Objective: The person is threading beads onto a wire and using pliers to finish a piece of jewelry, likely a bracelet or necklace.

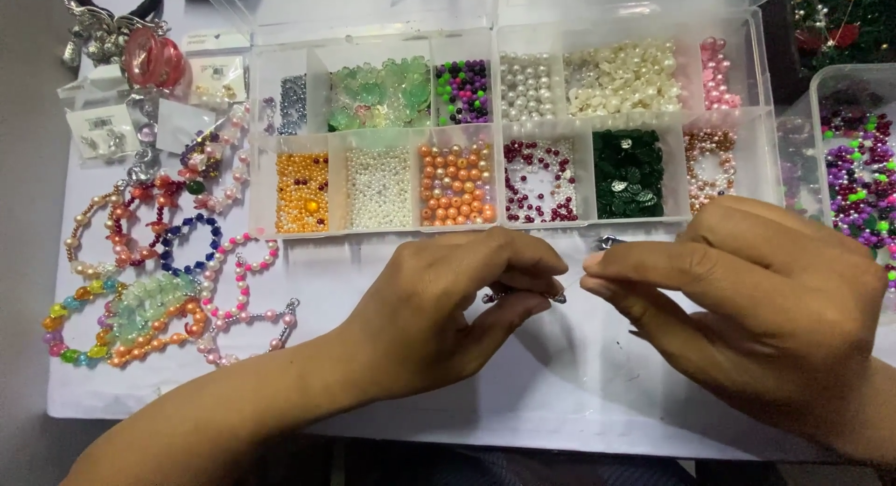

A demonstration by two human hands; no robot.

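At the centre of the frame, just below the bead trays, the two hands meet over a white paper sheet (560,374) spread on the table. The left hand (448,309) is curled, its thumb and fingertips pinched on a small silver metal finding (523,297) whose ends poke out on either side of the fingers. The right hand (747,299) is closed too, fingertips pressed together just beside the left ones; a tiny bit of silver metal shows above its forefinger, though I cannot tell what it is.

Across the upper middle of the frame lies a clear plastic compartment box (765,159), with orange beads (455,183), small white pearl beads (378,187), dark red beads (539,180) and dark green sequins (627,173) in the near row, pale green flower beads (378,94) behind. At the lower left sit finished bead bracelets of many colours (140,309). At the right edge, a second clear tray of purple and neon beads (863,183).
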